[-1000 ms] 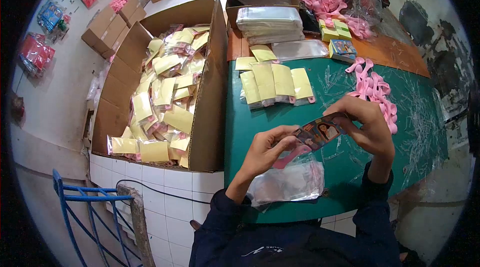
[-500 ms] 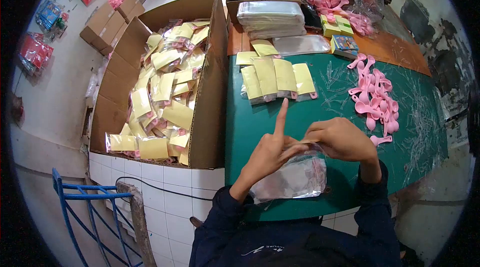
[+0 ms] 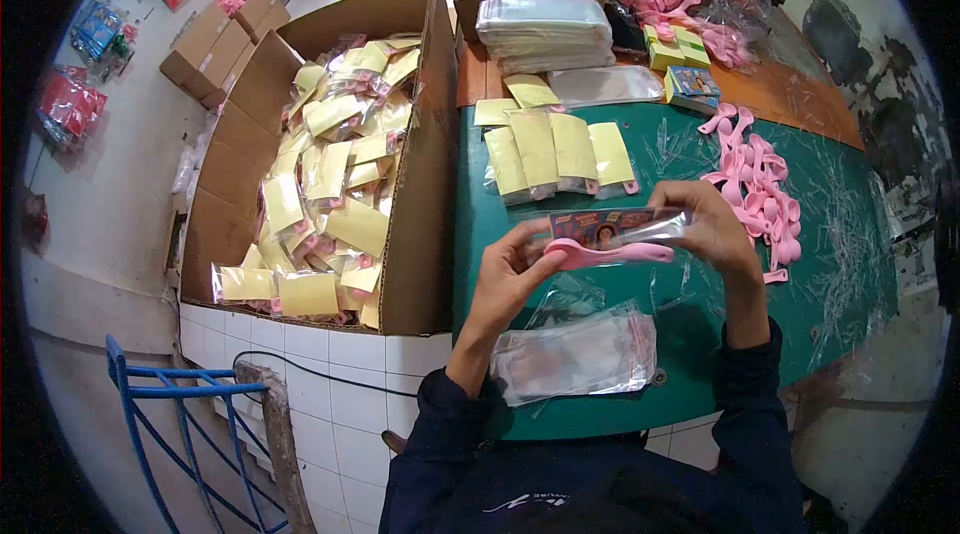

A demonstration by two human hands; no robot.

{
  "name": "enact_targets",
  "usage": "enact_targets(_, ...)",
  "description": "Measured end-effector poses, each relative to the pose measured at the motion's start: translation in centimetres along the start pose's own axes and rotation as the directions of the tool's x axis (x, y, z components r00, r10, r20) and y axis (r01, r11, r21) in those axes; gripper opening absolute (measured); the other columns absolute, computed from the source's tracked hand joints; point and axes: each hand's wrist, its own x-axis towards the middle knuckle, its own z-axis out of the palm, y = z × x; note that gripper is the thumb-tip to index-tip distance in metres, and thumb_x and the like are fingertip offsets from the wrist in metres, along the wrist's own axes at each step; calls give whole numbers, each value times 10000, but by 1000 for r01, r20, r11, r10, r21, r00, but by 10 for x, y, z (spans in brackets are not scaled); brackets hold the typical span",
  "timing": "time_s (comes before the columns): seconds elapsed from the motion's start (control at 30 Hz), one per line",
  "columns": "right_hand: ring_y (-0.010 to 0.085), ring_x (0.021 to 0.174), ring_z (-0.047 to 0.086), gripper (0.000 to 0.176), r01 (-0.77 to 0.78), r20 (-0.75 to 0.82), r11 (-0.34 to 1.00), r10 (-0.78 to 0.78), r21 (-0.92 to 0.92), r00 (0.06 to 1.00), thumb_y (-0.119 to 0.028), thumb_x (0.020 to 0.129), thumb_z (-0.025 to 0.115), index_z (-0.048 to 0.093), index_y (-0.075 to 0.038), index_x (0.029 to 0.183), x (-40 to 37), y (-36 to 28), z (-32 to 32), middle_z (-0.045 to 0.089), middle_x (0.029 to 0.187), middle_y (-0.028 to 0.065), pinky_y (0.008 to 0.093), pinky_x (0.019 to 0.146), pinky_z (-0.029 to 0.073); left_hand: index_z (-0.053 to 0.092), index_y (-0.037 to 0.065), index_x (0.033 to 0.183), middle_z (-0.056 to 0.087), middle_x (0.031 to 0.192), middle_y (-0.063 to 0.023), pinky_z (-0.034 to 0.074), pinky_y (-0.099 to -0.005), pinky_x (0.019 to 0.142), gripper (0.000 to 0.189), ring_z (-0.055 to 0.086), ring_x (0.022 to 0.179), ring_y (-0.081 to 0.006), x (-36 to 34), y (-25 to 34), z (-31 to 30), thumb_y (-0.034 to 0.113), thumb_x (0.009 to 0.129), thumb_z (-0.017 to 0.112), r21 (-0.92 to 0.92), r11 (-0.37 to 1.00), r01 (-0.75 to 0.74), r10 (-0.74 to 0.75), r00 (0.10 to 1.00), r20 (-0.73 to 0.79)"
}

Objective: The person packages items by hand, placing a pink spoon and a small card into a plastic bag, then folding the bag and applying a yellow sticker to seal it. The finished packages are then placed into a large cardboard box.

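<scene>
Wall packets [image 3: 73, 106]: red and blue ones, hanging in clear wrapping over at the far left.
Blue metal frame [image 3: 185, 394]: standing on the near left, beside a rough post.
Big carton [image 3: 415, 224]: open-topped, next to the table [image 3: 690, 359], loaded with yellow-backed packets [image 3: 357, 234] lying every which way.
Left hand [image 3: 503, 274]: grasping, its thumb against the left end of the pink spoon [image 3: 615, 254], the fingers behind by the card.
Laid-out packets [image 3: 555, 156]: more yellow-backed ones, overlapping on the green tabletop, beyond the hands.
Bag pile [image 3: 575, 359]: clear, flat, near the table's front edge, below the hands.
Printed card [image 3: 605, 227]: held up between the two hands, picture side showing, with the spoon lying across in front along its lower edge.
Clear bag [image 3: 668, 231]: shiny film about the card's right part; from here I can't tell whether the spoon is inside it.
Right hand [image 3: 715, 232]: fingers closed on the right end of that film, the tips partly hidden.
Card stack [image 3: 692, 89]: toward the back, just beyond the spoons.
Loose pink spoons [image 3: 755, 189]: heaped on the table, right of the right hand.
</scene>
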Motion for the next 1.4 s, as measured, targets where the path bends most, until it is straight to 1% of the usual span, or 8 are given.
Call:
enact_targets(0.13, 86, 686, 537, 224, 71, -47, 992, -76, -107, 996, -128, 707, 713, 596, -8, 854, 6, 13, 3, 576, 730, 8, 238, 623, 436, 543, -33, 1111, 620, 1010, -79, 479, -259, 813, 295, 587, 904, -120, 0, -3, 2, 88, 849, 608, 39, 999, -7, 6, 1000, 18)
enact_targets(0.23, 110, 696, 566, 276, 44, 65, 957, -65, 287, 996, -115, 717, 686, 583, 7, 943, 4, 1, 1, 596, 792, 34, 240, 628, 460, 543, -28, 1115, 619, 1009, -81, 483, -263, 806, 302, 586, 905, -117, 0, -2, 0, 119, 857, 603, -76, 997, 11, -13, 1000, -17)
enact_targets(0.5, 156, 743, 606, 426, -46, 210, 950, -21, 309, 977, -132, 756, 669, 542, 57, 1115, 4, 8, 2, 625, 902, 101, 275, 679, 512, 559, -3, 1095, 611, 988, -53, 501, -260, 784, 270, 589, 878, -114, -2, -7, 4, 138, 867, 593, -236, 971, 28, -41, 998, -49)
enact_targets(0.73, 102, 716, 595, 180, 45, 36, 997, -43, -60, 998, -145, 813, 619, 633, 34, 832, -2, -2, 7, 638, 778, 54, 257, 655, 492, 458, -7, 1203, 611, 995, -65, 500, -261, 785, 378, 592, 867, -119, -2, 1, 5, 106, 866, 588, -66, 995, 74, -78, 995, -55)
enact_targets(0.83, 128, 646, 597, 175, 120, -207, 960, -175, -253, 963, -144, 788, 647, 621, 30, 785, -18, -11, 23, 624, 725, 72, 272, 608, 481, 296, 43, 1311, 584, 1075, -133, 498, -326, 823, 451, 589, 960, -212, -18, -9, 6, 122, 915, 497, 273, 954, -120, 200, 937, -287)
enact_targets(0.97, 227, 725, 620, 217, 198, -175, 861, -310, -468, 934, -159, 779, 659, 609, 17, 894, -33, -3, 58, 607, 800, 134, 314, 676, 486, 64, 94, 1385, 540, 1135, -201, 491, -313, 826, 551, 588, 979, -227, -69, -11, 8, 169, 957, 402, 59, 974, 220, -222, 975, 31)
enact_targets(1.07, 242, 861, 603, 351, 335, 186, 902, -293, -273, 938, -123, 757, 675, 561, -17, 1072, -46, 1, 83, 576, 1042, 154, 317, 697, 499, -58, 174, 1401, 488, 1196, -233, 497, -360, 835, 584, 581, 1001, -268, -96, -10, 20, 263, 977, 334, -250, 861, 442, -433, 896, 93)
enact_targets(1.4, 340, 903, 513, 258, 351, 301, 851, -242, -391, 922, -129, 760, 645, 518, -26, 960, -61, 27, 120, 486, 947, 157, 398, 766, 433, -108, 189, 1406, 465, 1216, -234, 521, -411, 803, 587, 543, 1082, -300, -123, -14, 18, 152, 975, 287, -105, 874, 475, -475, 880, 25)
